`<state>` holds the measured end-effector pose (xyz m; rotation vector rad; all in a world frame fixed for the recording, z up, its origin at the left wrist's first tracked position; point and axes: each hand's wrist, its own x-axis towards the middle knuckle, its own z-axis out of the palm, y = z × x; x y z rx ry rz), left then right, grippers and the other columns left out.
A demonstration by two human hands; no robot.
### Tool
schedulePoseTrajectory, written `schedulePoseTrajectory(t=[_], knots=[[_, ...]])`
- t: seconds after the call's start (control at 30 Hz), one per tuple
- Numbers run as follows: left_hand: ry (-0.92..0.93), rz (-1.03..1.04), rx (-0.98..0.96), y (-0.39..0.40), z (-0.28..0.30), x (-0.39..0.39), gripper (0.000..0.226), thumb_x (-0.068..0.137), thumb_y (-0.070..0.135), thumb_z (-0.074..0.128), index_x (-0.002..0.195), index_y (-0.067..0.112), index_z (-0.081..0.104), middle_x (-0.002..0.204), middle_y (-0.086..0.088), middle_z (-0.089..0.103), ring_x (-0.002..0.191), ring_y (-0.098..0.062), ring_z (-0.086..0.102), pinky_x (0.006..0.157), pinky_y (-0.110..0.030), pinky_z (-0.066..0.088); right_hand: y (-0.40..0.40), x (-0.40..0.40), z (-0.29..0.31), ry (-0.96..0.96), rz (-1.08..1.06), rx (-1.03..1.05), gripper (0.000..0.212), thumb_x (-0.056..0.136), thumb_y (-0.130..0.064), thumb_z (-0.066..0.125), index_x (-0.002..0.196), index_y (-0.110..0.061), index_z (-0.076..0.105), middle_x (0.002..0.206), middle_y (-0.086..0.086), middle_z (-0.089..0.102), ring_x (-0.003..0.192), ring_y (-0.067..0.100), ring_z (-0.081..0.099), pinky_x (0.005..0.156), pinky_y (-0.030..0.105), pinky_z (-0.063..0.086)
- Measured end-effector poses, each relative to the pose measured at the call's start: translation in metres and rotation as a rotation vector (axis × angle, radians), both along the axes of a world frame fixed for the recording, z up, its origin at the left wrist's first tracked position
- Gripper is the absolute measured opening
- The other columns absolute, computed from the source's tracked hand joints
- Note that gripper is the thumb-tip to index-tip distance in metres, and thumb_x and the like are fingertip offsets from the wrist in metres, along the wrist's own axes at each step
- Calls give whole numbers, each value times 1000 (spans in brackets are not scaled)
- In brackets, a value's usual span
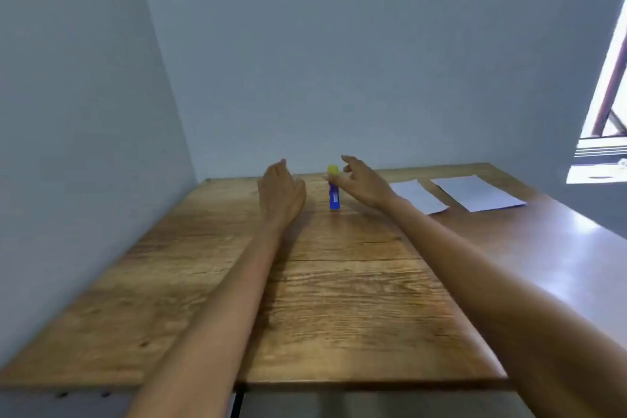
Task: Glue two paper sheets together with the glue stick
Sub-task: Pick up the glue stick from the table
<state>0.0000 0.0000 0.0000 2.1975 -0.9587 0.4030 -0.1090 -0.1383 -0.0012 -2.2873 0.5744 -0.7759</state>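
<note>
Near the desk's (339,299) far edge, a capped glue stick (334,192) stands upright between both empty, spread-fingered hands, left hand (281,193) and right hand (363,185); two paper sheets (419,196) (476,192) lie toward the far-right corner.

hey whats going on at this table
A person is reaching both bare hands toward a blue glue stick with a yellow cap, standing upright on the wooden table. The right hand is open, thumb at the cap; the left hand hovers open beside it. Two paper sheets lie apart, not glued yet.
</note>
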Motion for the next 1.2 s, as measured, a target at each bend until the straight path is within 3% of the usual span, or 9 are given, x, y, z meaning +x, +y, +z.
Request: schedulePoseTrajectory(t=[0.2, 0.33, 0.43, 0.5, 0.67, 0.8, 0.93, 1.1, 1.2], knots=[[100, -150, -39, 5, -7, -22, 49, 93, 19, 43, 139, 5, 37, 144, -14, 41, 132, -27, 39, 109, -39, 31, 25, 11, -9, -59, -109, -21, 25, 88, -43, 60, 103, -23, 54, 99, -5, 61, 93, 17, 59, 70, 30, 40], [212, -277, -109, 4, -12, -15, 47, 92, 20, 48, 136, 8, 41, 138, -10, 48, 127, -25, 45, 101, -38, 39, 36, 19, 3, -168, -48, -12, 25, 85, -34, 67, 96, -12, 63, 89, -2, 63, 86, 17, 59, 72, 29, 46], [271, -352, -210, 3, -13, -10, 32, 89, 23, 58, 118, 11, 54, 106, -4, 63, 99, -23, 60, 81, -35, 51, 46, 23, 22, -157, 63, 28, 22, 85, -27, 67, 94, -7, 65, 84, 4, 62, 81, 21, 60, 76, 37, 51], [265, -344, -295, 4, -13, -8, 26, 86, 26, 63, 107, 11, 61, 87, 2, 61, 81, -16, 60, 64, -22, 45, 49, 24, 34, -95, 118, 31, 22, 86, -29, 66, 91, -7, 64, 78, 3, 62, 75, 20, 60, 70, 34, 53], [231, -347, -317, 4, -13, -4, 21, 88, 24, 62, 101, 8, 63, 83, 3, 61, 73, -10, 55, 66, -20, 38, 44, 28, 65, 131, 167, -93, 41, 87, -39, 64, 89, 2, 68, 72, -1, 62, 56, 4, 57, 50, 16, 48], [228, -427, -246, 7, -11, 1, 22, 89, 23, 60, 105, 8, 63, 88, -1, 63, 80, -13, 57, 71, -23, 41, 38, 27, 98, 429, 292, -157, 25, 90, -28, 63, 95, -5, 69, 79, 0, 64, 67, 9, 61, 58, 15, 51], [256, -463, -290, 12, -12, 3, 19, 90, 21, 59, 103, 8, 62, 91, -5, 64, 83, -15, 58, 71, -21, 41, 37, 25, 126, 528, 342, -119, 18, 91, -13, 60, 108, -8, 66, 96, 4, 66, 81, 11, 62, 64, 17, 54], [283, -353, -371, 14, -15, 10, 9, 89, 21, 60, 92, 12, 60, 84, 2, 61, 73, -10, 54, 65, -24, 38, 30, 15, 108, 290, 194, -135, 14, 83, -17, 70, 91, -12, 60, 84, -4, 66, 79, 9, 58, 70, 22, 44], [261, -320, -434, 15, -12, 9, 7, 89, 20, 60, 85, 16, 57, 74, 7, 57, 68, -10, 52, 58, -20, 38, 22, 14, 60, 281, 129, -67, 33, 86, -13, 66, 117, -12, 56, 100, 8, 64, 89, 16, 58, 76, 26, 45]])
